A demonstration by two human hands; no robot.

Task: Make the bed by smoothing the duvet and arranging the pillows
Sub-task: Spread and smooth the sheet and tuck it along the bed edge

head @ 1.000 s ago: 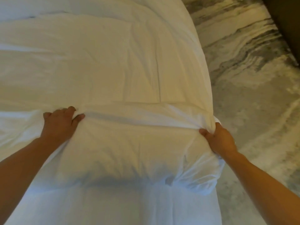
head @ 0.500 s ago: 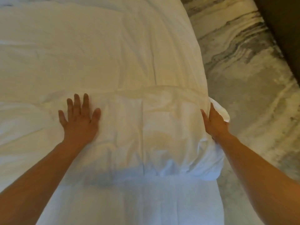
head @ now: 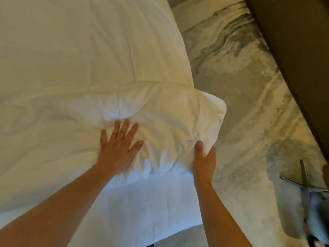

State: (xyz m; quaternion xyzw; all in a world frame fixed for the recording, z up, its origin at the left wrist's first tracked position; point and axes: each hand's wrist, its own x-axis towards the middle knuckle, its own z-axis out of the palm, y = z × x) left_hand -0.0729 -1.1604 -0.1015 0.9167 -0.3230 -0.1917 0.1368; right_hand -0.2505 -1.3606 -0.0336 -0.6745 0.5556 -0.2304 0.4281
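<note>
Two hands on bed. Your left hand lies flat, fingers spread, palm pressing puffy white duvet near its folded edge, holding nothing. Your right hand pinches duvet's corner flap between thumb and fingers at bed's right side, above grey marbled floor. White sheet shows below fold.
</note>
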